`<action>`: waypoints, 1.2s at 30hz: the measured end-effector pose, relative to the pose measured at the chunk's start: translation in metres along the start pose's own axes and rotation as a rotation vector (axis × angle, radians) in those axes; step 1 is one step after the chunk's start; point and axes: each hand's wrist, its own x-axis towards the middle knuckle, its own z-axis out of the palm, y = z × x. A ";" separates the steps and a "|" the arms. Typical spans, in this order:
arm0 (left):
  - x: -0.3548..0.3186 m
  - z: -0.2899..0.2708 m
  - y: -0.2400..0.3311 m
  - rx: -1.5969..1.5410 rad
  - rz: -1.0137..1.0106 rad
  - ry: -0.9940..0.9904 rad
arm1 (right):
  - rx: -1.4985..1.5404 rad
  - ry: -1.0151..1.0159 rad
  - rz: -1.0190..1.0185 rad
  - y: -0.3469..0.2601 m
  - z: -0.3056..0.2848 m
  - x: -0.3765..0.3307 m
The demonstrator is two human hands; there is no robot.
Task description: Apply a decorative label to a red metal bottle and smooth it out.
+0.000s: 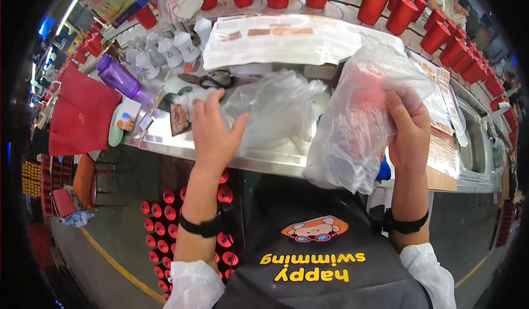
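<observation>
My right hand [409, 126] pinches the upper right edge of a clear plastic bag [352, 138], which hangs crumpled over the table's front edge. A blurred red patch shows through the film; whether it lies inside or behind the bag I cannot tell. My left hand [214, 135] is raised with fingers spread, holding nothing. Another crumpled clear bag [275, 108] lies on the metal table [270, 163] between my hands. Black-handled scissors [217, 79] rest just beyond my left fingers. Beside that hand is a small brown printed piece [179, 119].
White sheets with brown prints [297, 42] cover the table's back, with more printed sheets [443, 144] at right near a sink [471, 138]. Red lidded tumblers [372, 3] line a conveyor behind. A purple bottle [118, 76] and whitish cups [171, 51] stand left. Red-topped items [165, 226] sit below.
</observation>
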 end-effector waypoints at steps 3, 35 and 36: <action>0.003 0.013 -0.024 0.395 0.238 0.030 | -0.076 -0.047 -0.003 0.008 0.001 -0.002; -0.021 -0.039 0.031 -0.567 -0.174 -0.554 | -0.166 -0.329 0.211 0.015 0.080 -0.010; -0.029 -0.027 0.026 -0.628 -0.217 -0.725 | -0.375 -0.418 0.048 0.017 0.089 -0.009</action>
